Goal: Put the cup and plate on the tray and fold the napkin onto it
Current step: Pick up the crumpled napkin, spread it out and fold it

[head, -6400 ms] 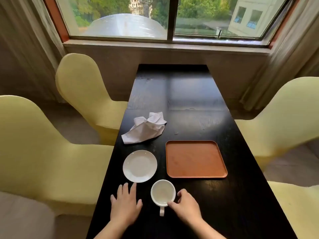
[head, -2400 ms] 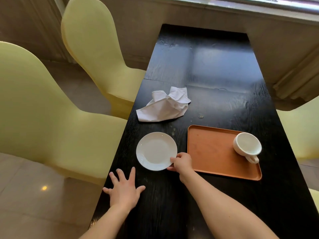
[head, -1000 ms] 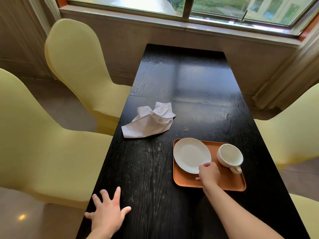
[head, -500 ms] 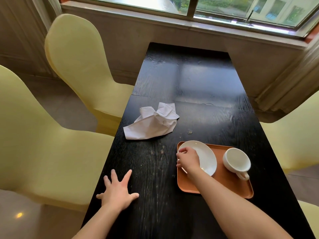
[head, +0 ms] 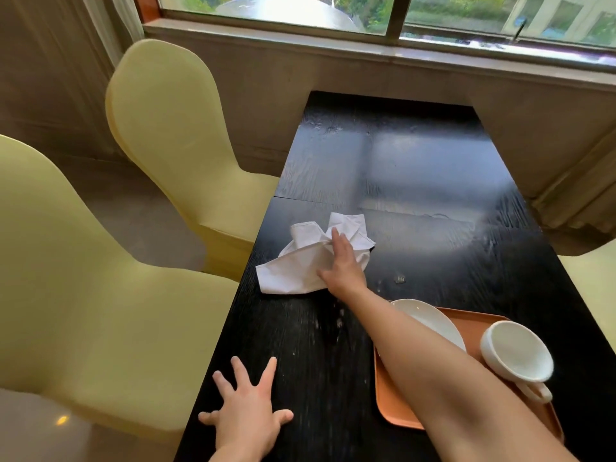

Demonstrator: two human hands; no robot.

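Observation:
A crumpled white napkin [head: 293, 268] lies on the black table [head: 416, 178], left of centre. My right hand [head: 343, 261] reaches across and rests on the napkin's right part, fingers stretched out on the cloth; no closed grip shows. The orange tray [head: 396, 411] sits near the table's front right. On it lie a white plate [head: 423, 318], partly hidden by my forearm, and a white cup [head: 516, 355] with its handle toward me. My left hand [head: 246, 411] lies flat on the table near the front edge, fingers spread, holding nothing.
Two pale yellow chairs [head: 166, 128] [head: 83, 295] stand along the table's left side, and another chair [head: 593, 271] shows at the right edge. The table's far end meets the wall under a window sill [head: 366, 55]. A small speck [head: 399, 279] lies right of the napkin.
My right hand has left the plate on the tray and moved forward and left onto the napkin. The left hand stays flat on the table.

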